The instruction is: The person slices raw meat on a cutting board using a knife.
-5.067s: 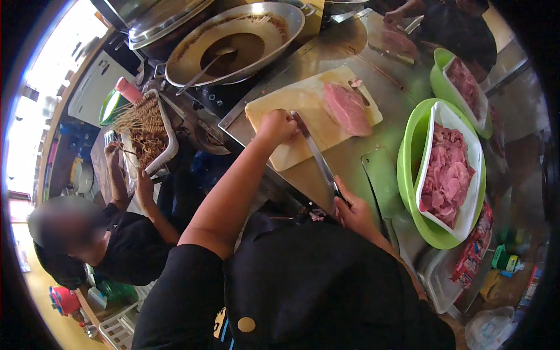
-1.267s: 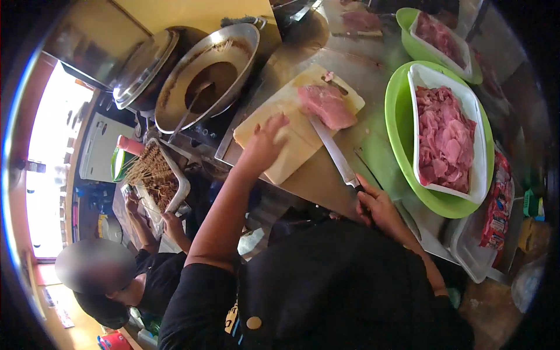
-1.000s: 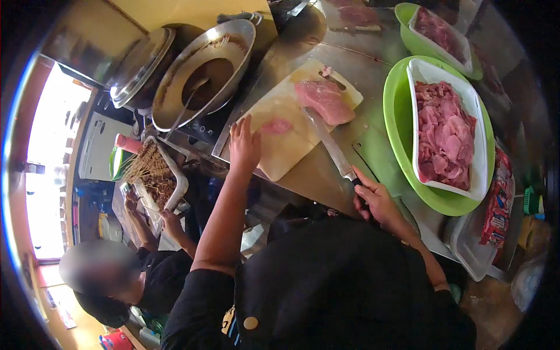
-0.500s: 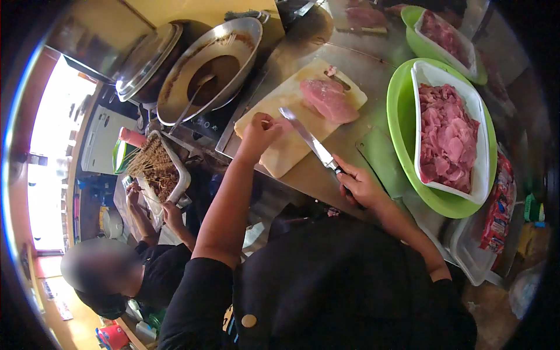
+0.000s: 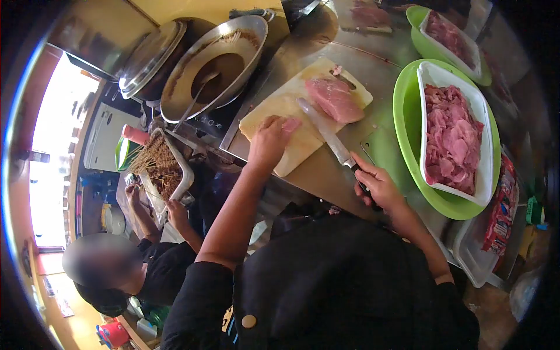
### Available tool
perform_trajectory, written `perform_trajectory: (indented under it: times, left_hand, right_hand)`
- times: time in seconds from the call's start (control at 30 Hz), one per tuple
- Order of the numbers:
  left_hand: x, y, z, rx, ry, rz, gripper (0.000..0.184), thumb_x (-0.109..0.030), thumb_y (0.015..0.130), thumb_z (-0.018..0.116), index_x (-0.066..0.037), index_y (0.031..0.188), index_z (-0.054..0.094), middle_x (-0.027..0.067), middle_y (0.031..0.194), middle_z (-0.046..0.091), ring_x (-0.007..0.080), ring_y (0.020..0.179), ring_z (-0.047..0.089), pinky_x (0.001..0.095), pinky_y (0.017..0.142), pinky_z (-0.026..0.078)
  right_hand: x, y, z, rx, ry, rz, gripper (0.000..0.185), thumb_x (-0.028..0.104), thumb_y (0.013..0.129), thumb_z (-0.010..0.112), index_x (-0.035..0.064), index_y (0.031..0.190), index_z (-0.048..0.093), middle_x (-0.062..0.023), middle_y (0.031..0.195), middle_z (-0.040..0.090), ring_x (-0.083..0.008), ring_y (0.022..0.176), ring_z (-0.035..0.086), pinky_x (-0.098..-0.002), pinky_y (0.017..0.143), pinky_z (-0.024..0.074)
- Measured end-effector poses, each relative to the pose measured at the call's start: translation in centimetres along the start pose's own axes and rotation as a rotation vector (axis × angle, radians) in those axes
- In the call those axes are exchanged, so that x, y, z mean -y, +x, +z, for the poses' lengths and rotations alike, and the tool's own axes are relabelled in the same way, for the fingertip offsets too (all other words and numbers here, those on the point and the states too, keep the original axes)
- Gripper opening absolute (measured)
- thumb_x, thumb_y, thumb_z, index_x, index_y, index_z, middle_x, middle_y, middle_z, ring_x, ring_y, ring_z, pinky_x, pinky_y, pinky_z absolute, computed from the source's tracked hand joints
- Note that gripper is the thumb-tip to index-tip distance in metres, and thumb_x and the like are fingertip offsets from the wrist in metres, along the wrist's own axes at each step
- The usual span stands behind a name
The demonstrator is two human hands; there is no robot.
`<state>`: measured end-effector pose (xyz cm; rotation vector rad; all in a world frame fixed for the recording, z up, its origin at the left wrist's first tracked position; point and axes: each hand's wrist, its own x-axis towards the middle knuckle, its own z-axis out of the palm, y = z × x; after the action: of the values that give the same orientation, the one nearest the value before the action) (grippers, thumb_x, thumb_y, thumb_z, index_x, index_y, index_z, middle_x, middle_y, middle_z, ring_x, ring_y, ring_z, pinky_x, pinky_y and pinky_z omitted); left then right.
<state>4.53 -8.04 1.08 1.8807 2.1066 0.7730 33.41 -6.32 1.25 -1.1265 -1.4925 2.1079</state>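
On the pale cutting board [image 5: 262, 114], my left hand [image 5: 269, 140] has its fingers curled at a thin slice of raw meat [image 5: 291, 125], which shows past the fingertips. My right hand [image 5: 378, 185] is closed round the black handle of a kitchen knife [image 5: 329, 135]. Its long blade points up and left across the board, between the slice and a larger block of raw pink meat [image 5: 335, 100]. The blade lies close beside the block's near side. A small scrap [image 5: 336, 70] is by the board's far corner.
To the right, a green basin [image 5: 402, 146] holds a white tray [image 5: 487, 157] of sliced meat, with a similar green basin [image 5: 415, 35] behind. A large pan [image 5: 170, 96] with brown sauce and a ladle stands left. Nearby, a co-worker [image 5: 166, 262] handles skewers [image 5: 163, 163] over a tray.
My left hand has moved right and its fingers have come onto the slice. The knife has shifted right, its blade nearer the meat block. The view has also shifted slightly.
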Motion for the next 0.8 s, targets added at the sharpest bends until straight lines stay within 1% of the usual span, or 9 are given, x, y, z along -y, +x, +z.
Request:
perform_trajectory:
  times: [0.1, 0.2, 0.3, 0.47, 0.6, 0.67, 0.7, 0.77, 0.8]
  left_hand:
    - [0.5, -0.1, 2.6, 0.083, 0.25, 0.174, 0.045, -0.015, 0.087, 0.051, -0.012, 0.131, 0.042, 0.0181, 0.133, 0.043, 0.0337, 0.126, 0.04, 0.0499, 0.103, 0.032]
    - [0.2, -1.3, 4.0, 0.118, 0.274, 0.036, 0.052, -0.021, 0.09, 0.048, -0.012, 0.138, 0.032, 0.0158, 0.146, 0.026, 0.0327, 0.136, 0.024, 0.0531, 0.109, 0.019]
    - [0.1, -1.1, 3.7, 0.197, 0.355, 0.012, 0.058, -0.027, 0.091, 0.048, -0.012, 0.142, 0.025, 0.0149, 0.149, 0.021, 0.0326, 0.138, 0.019, 0.0523, 0.11, 0.017]
    - [0.2, -1.4, 3.5, 0.195, 0.363, 0.042, 0.062, -0.028, 0.088, 0.051, -0.009, 0.141, 0.026, 0.0172, 0.148, 0.022, 0.032, 0.138, 0.019, 0.0528, 0.11, 0.015]
    - [1.3, -1.3, 3.1, 0.151, 0.277, 0.036, 0.058, -0.027, 0.087, 0.053, -0.006, 0.137, 0.032, 0.0177, 0.145, 0.029, 0.0315, 0.136, 0.025, 0.053, 0.109, 0.018]
    - [2.2, -1.6, 2.5, -0.062, 0.146, -0.002, 0.05, -0.024, 0.086, 0.054, -0.008, 0.132, 0.041, 0.0153, 0.14, 0.038, 0.0314, 0.13, 0.035, 0.053, 0.107, 0.023]
    - [2.2, -2.0, 2.3, -0.168, 0.078, -0.027, 0.046, -0.023, 0.086, 0.054, -0.009, 0.129, 0.046, 0.0141, 0.137, 0.043, 0.0313, 0.127, 0.039, 0.053, 0.106, 0.025]
    - [2.0, -2.7, 2.0, -0.129, 0.103, 0.077, 0.035, -0.019, 0.084, 0.055, -0.01, 0.119, 0.054, 0.011, 0.127, 0.051, 0.031, 0.119, 0.046, 0.0523, 0.103, 0.029]
    - [1.9, -2.9, 1.8, -0.112, 0.117, 0.129, 0.031, -0.017, 0.084, 0.056, -0.01, 0.113, 0.058, 0.0095, 0.122, 0.055, 0.0309, 0.115, 0.05, 0.0519, 0.102, 0.031]
  right_hand:
    - [-1.0, -0.1, 0.0, 0.005, -0.013, 0.037, 0.046, 0.017, 0.096, 0.043, 0.0161, 0.142, 0.035, -0.0036, 0.065, 0.051, -0.0083, 0.05, 0.044, -0.0212, 0.043, 0.037]
    - [-1.1, -0.6, 0.7, 0.012, -0.007, 0.059, 0.047, 0.018, 0.096, 0.043, 0.0152, 0.142, 0.034, -0.0037, 0.065, 0.051, -0.0083, 0.051, 0.044, -0.0213, 0.043, 0.0375]
    - [-1.6, -0.7, 0.8, 0.012, -0.024, 0.036, 0.047, 0.019, 0.096, 0.044, 0.0154, 0.142, 0.033, -0.0031, 0.065, 0.052, -0.0083, 0.049, 0.044, -0.0217, 0.044, 0.0387]
    - [-1.6, -0.8, 1.2, 0.003, 0.031, 0.011, 0.047, 0.02, 0.096, 0.045, 0.0181, 0.142, 0.035, -0.002, 0.063, 0.052, -0.0079, 0.045, 0.043, -0.0221, 0.045, 0.0399]
    - [-1.5, -0.7, 0.9, 0.004, -0.131, -0.063, 0.048, 0.018, 0.094, 0.046, 0.0179, 0.141, 0.036, -0.002, 0.063, 0.051, -0.0075, 0.046, 0.044, -0.0223, 0.047, 0.0415]
    - [-1.3, -0.9, 0.9, -0.001, -0.272, -0.136, 0.048, 0.016, 0.093, 0.048, 0.0168, 0.14, 0.037, -0.0034, 0.063, 0.052, -0.0081, 0.048, 0.046, -0.0239, 0.05, 0.0446]
    - [-1.2, -0.9, 0.8, 0.001, -0.332, -0.172, 0.048, 0.016, 0.092, 0.049, 0.016, 0.139, 0.039, -0.0055, 0.066, 0.056, -0.0106, 0.05, 0.05, -0.0262, 0.053, 0.0459]
    - [-0.7, -0.7, 0.7, 0.016, -0.458, -0.25, 0.048, 0.015, 0.091, 0.05, 0.0144, 0.138, 0.041, -0.0096, 0.073, 0.063, -0.0155, 0.055, 0.056, -0.0309, 0.059, 0.0486]
    - [-1.2, -0.2, 0.6, -0.021, -0.52, -0.418, 0.048, 0.015, 0.09, 0.051, 0.0152, 0.137, 0.041, -0.0123, 0.079, 0.064, -0.0204, 0.059, 0.059, -0.0329, 0.062, 0.0487]
